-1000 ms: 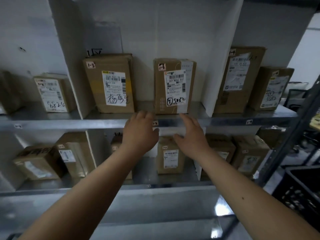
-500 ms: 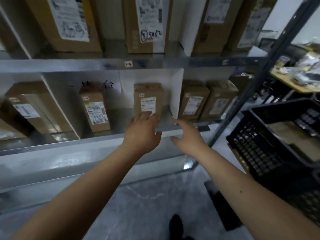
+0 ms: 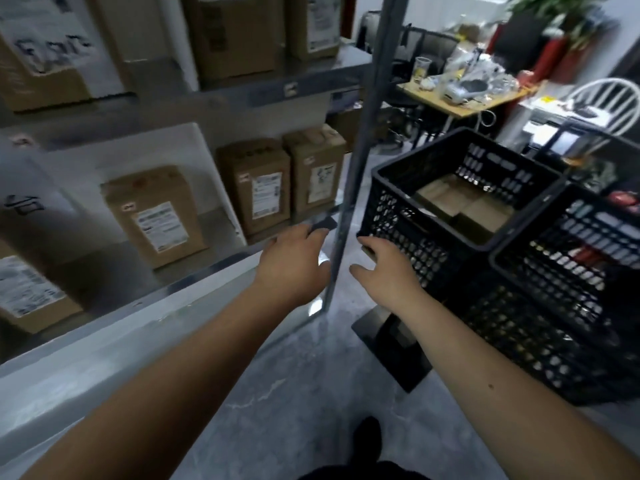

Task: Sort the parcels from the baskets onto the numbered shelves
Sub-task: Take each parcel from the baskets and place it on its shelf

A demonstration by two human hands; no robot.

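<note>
- Parcels, brown cardboard, lie down in the nearer black basket on the right, just past the shelf post.
- More labelled boxes stand upright on the lower metal shelf to the left, and others sit on the shelf above.
- Left hand reaches out in front of the lower shelf's edge, fingers loosely extended, nothing in its hold.
- Right hand hangs beside the basket's near corner, fingers spread and relaxed, holding nothing.
- A second black basket sits right alongside, further right.
</note>
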